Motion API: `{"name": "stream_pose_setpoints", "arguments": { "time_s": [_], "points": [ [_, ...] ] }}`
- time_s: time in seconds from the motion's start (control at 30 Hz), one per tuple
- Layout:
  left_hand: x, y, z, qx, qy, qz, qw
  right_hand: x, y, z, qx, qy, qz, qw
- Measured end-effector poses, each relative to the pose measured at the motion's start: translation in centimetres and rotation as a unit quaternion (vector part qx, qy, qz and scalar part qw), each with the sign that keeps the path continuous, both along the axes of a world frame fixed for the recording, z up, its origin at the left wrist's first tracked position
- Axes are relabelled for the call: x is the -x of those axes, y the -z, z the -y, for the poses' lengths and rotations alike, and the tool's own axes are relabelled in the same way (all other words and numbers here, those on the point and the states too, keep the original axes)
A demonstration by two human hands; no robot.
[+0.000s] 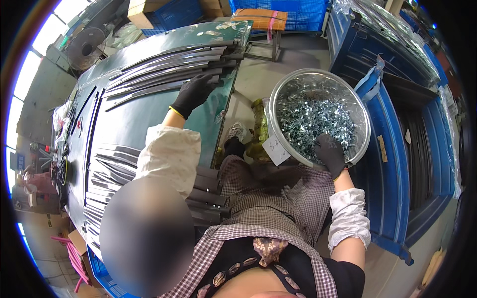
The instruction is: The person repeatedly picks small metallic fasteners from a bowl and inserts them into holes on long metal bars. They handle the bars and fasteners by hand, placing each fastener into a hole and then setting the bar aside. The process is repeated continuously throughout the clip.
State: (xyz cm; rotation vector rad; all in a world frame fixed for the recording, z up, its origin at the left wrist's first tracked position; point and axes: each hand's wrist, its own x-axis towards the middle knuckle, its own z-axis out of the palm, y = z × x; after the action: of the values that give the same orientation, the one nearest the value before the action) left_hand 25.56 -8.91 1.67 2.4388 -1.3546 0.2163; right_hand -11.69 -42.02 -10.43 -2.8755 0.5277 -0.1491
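My left hand (193, 95), in a black glove, is at the right ends of several long black strips (159, 74) on the green table (134, 116). Its fingers are closed at the end of one strip. To the right, a round metal bowl (366, 121) holds a heap of small shiny metal pieces (313, 116) that look like clips. Inside the bowl's near side is my right hand (330, 153), also gloved in black. Its fingers are together against the heap, and the fingertips are partly hidden, so whatever they pinch does not show.
More dark strips (114, 166) lie on the table's near part. A blue metal bin (385, 193) stands right of the bowl, and a paper tag (276, 150) hangs at its left. Behind are a small bench (261, 20) and blue crates (298, 15). A fan (85, 48) stands far left.
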Motion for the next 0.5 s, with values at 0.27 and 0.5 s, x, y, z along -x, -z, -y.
{"name": "stream_pose_setpoints", "arguments": {
  "time_s": [0.27, 0.5],
  "points": [
    [-3.1, 6.9, -1.1, 0.006, -0.066, 0.133, 0.989, 0.1, 1.1, -0.2, 0.021, -0.006, -0.002, 1.000],
    [7.4, 2.9, -1.3, -0.027, 0.064, 0.063, 0.996, -0.2, 0.0, -0.1, 0.007, 0.003, -0.070, 0.997]
  ]
}}
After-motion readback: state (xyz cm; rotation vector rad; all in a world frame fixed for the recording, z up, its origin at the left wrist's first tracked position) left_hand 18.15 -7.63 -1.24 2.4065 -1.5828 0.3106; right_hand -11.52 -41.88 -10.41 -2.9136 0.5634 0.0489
